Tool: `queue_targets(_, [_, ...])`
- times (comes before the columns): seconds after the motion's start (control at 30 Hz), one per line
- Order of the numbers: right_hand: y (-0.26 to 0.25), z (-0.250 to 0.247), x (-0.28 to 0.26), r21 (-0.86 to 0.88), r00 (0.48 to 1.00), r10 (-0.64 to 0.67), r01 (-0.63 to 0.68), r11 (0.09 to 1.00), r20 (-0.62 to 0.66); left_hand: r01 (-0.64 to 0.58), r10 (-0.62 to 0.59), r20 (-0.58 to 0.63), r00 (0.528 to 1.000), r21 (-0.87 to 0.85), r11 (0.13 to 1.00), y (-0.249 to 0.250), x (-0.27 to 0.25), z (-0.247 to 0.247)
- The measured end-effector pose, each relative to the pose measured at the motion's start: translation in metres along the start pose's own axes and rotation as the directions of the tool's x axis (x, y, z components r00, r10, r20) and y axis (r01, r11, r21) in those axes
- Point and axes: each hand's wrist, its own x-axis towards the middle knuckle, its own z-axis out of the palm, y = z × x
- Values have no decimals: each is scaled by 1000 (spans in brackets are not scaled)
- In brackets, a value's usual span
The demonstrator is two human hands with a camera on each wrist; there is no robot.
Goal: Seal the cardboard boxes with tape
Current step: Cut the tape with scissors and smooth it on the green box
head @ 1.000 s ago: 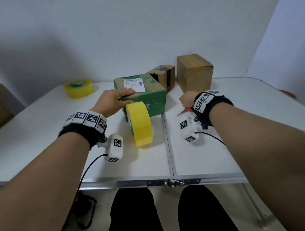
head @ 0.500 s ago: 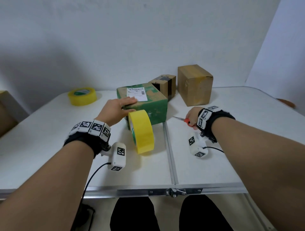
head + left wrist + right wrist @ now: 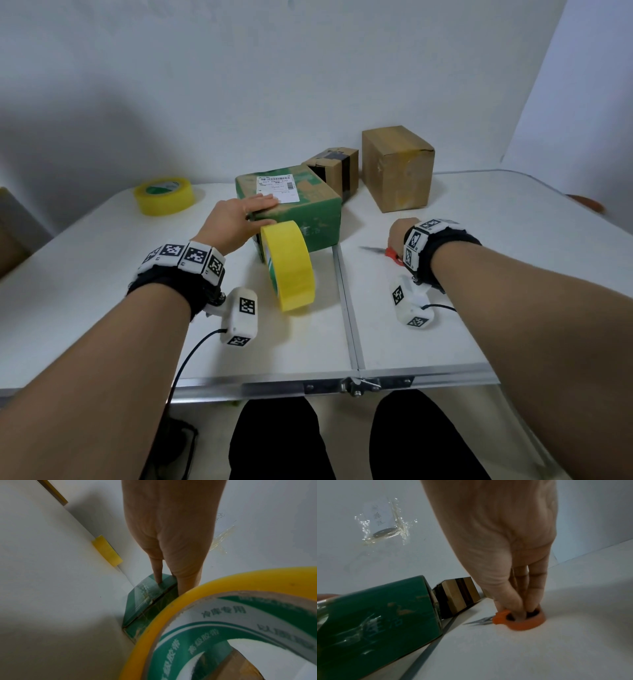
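A green cardboard box (image 3: 308, 212) with a white label lies mid-table. My left hand (image 3: 239, 219) rests flat on its near top edge, fingers (image 3: 158, 572) straight and pressing down over clear tape. A yellow tape roll (image 3: 291, 267) stands on edge just in front of the box, below my thumb; it fills the lower right of the left wrist view (image 3: 223, 588). To the right of the box, my right hand (image 3: 399, 233) grips orange-handled scissors (image 3: 522, 620) low on the table, fingers through the rings. The blades (image 3: 371, 249) point left toward the box.
A second yellow tape roll (image 3: 164, 195) lies flat at the far left. A small brown box with black tape (image 3: 337, 168) and a taller brown box (image 3: 397, 168) stand behind the green one. A metal seam (image 3: 346, 308) splits the table.
My right hand has drawn the scissors back from the green box and lowered them toward the table. The left hand has stayed on the box and the tape roll has not moved.
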Motion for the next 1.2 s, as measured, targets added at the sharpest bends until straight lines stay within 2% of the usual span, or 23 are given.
queue_targets(0.07, [3, 4, 12, 15, 994, 93, -94, 995, 64, 0, 0, -4, 1000, -2, 1000, 0, -1, 0])
queue_targets(0.13, [11, 9, 29, 4, 989, 142, -142, 990, 49, 3, -3, -5, 1000, -3, 1000, 1, -1, 0])
queue_targets(0.27, [-4, 6, -3, 169, 990, 79, -58, 984, -118, -1, 1, 2, 1000, 2, 1000, -1, 1, 2])
queue_targets(0.4, [-17, -8, 3, 389, 971, 39, 58, 920, -235, 12, -9, 43, 999, -76, 997, -8, 4, 1])
queue_targets(0.57, [-42, -26, 3, 510, 927, -40, 241, 826, -373, -39, 40, 90, 995, -18, 999, -12, 10, -5])
queue_targets(0.7, [-59, -28, 3, 546, 880, -45, 333, 769, -474, -18, 19, 85, 996, -10, 1000, -11, 10, -5])
queue_targets(0.77, [-64, -29, 2, 555, 871, -44, 350, 754, -490, 0, 1, 88, 996, -17, 1000, -8, 8, -6])
queue_targets(0.87, [-66, -32, 1, 579, 890, -33, 324, 748, -455, 22, -16, 133, 991, -45, 999, -8, 10, -8])
queue_targets(1.0, [-67, -37, -6, 544, 885, -66, 340, 767, -461, 44, -8, 149, 989, -240, 970, -5, 8, -10])
queue_targets(1.1, [-72, -44, -11, 549, 819, -76, 447, 706, -569, 126, -125, 24, 992, -299, 946, 4, 7, -20])
queue_targets(1.17, [-76, -47, -15, 577, 804, -84, 491, 652, -589, 251, -310, -59, 949, -451, 856, 9, 4, -30])
queue_targets(1.2, [-78, -48, -16, 597, 814, -95, 494, 633, -573, 326, -408, -43, 912, -527, 785, 12, 0, -36])
